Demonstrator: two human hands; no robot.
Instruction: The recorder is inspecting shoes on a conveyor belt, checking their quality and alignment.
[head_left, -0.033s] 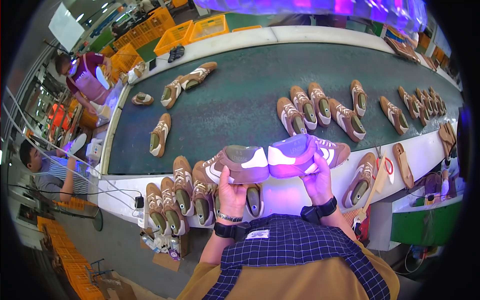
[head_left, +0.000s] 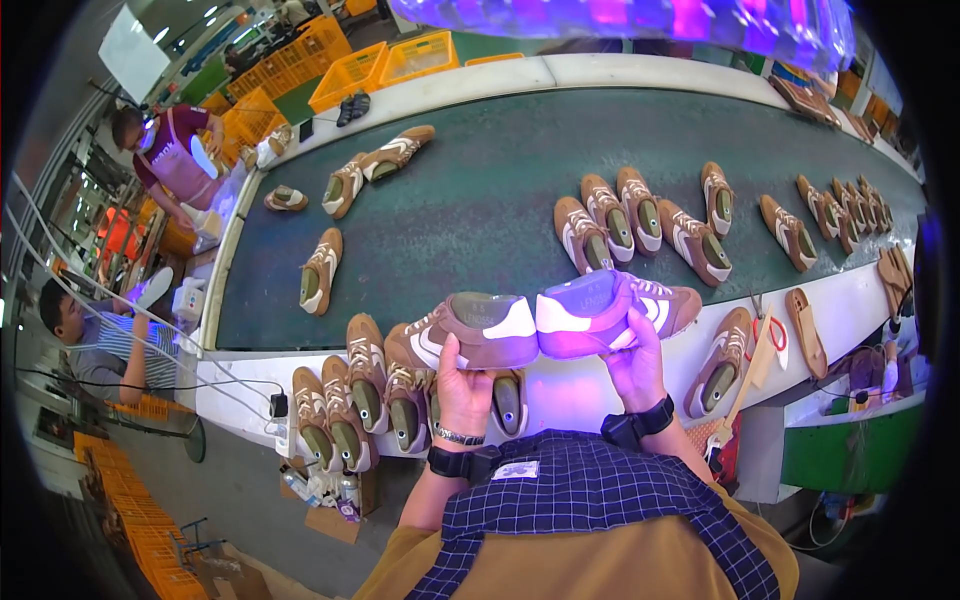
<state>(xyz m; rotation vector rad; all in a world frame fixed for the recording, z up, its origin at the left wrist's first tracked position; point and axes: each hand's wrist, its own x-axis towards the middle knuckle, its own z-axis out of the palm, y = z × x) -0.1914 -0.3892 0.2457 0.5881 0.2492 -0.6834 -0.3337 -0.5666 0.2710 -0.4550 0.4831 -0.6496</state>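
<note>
My left hand [head_left: 466, 392] is closed round a brown sneaker [head_left: 478, 352] with white stripes and a white heel patch. A matching sneaker [head_left: 590, 335] is gripped by my right hand [head_left: 637, 365]. The two shoes are held up side by side above the near ledge, heels toward me and touching, toes pointing apart. Olive-green forms fill both shoe openings. Purple light falls on the right shoe and hand. Close to my left hand, several similar sneakers [head_left: 365, 365] stand on the white ledge; some are partly hidden behind that hand and its shoe.
More brown sneakers [head_left: 580, 235] stand on the green conveyor belt [head_left: 460, 180]. On the right ledge [head_left: 560, 395] lie a single sneaker [head_left: 722, 360], red-handled scissors [head_left: 776, 330] and a brown sole-shaped piece [head_left: 806, 330]. Two co-workers [head_left: 180, 165] are at the left. Orange crates [head_left: 418, 58] stand behind the belt.
</note>
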